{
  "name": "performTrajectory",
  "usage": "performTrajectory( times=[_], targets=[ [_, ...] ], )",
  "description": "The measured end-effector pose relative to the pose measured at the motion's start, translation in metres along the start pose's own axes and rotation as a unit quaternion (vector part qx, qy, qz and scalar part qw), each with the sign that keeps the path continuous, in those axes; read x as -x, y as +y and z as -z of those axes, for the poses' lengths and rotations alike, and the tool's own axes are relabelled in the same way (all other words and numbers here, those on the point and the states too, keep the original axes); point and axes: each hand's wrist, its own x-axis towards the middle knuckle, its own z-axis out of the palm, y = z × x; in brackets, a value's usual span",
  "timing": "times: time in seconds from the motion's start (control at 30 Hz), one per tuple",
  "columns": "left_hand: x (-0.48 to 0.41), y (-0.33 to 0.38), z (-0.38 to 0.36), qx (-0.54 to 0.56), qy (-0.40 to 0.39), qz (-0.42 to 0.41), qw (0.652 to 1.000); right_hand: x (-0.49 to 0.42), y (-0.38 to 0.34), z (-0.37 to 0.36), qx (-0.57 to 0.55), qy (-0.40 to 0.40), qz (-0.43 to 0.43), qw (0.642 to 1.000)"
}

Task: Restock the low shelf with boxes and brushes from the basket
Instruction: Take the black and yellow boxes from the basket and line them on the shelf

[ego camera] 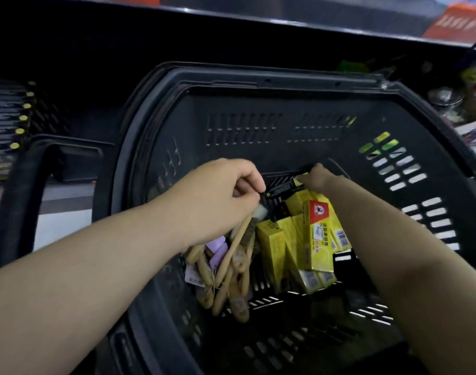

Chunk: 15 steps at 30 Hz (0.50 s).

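The black slotted basket (285, 131) stands tilted against the dark low shelf (69, 63). In its middle, long yellow boxes (299, 253) lean in a loose heap, the topmost with a red end panel. Just left of them lies a bundle of wooden-handled brushes (231, 266), pale bristles at the far end. Beyond the boxes, a black ribbed piece (281, 186) is pinched at its left end by the left hand (217, 201); the right hand (319, 178) meets its yellow-tagged right end.

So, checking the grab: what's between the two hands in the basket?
Head view: a slim black item bridges left hand and right hand, inside the basket.
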Motion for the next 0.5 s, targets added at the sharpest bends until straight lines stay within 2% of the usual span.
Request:
performTrajectory(
  times=[0.1,0.17,0.33,0.5],
  targets=[
    [-0.001,-0.001,-0.001,0.001,-0.012,0.011,1.000,-0.007,-0.002,-0.004,-0.045,0.035,-0.015,0.998],
    [-0.002,-0.002,-0.001,0.002,-0.018,0.017,1.000,-0.005,-0.001,-0.003,-0.008,0.032,0.013,0.999],
    [-0.001,-0.001,0.000,-0.004,-0.017,0.016,1.000,0.023,-0.006,-0.008,0.079,0.020,0.131,0.988],
    [0.001,-0.001,0.002,-0.023,0.001,0.014,1.000,0.077,-0.052,0.041,0.137,0.048,0.271,0.951]
  ],
)
